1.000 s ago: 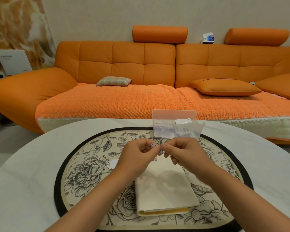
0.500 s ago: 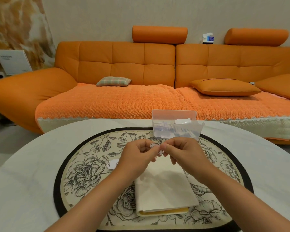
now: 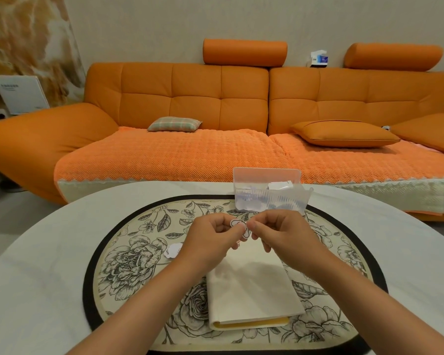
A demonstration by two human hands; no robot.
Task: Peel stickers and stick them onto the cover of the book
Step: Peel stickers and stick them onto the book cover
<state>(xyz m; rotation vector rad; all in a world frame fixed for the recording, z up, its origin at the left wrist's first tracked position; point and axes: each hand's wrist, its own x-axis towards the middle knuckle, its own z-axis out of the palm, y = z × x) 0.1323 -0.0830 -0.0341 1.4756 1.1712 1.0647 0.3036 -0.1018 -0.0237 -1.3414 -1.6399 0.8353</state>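
Observation:
A cream-covered book (image 3: 251,295) lies shut on the floral placemat (image 3: 128,265), its yellow page edge toward me. Above its far end, my left hand (image 3: 210,239) and my right hand (image 3: 282,239) meet fingertip to fingertip. Between them they pinch a small white flower-shaped sticker (image 3: 239,225) with a dark outline. Both hands have curled fingers. A loose white sticker piece (image 3: 173,250) lies on the mat left of my left hand.
A clear plastic box (image 3: 267,193) holding several white sticker pieces stands at the mat's far edge, just beyond my hands. The round white table (image 3: 36,290) surrounds the mat. An orange sofa (image 3: 215,111) with cushions runs behind the table.
The hands stay together above the book; the sticker between the fingertips shows a little more. Nothing else has moved.

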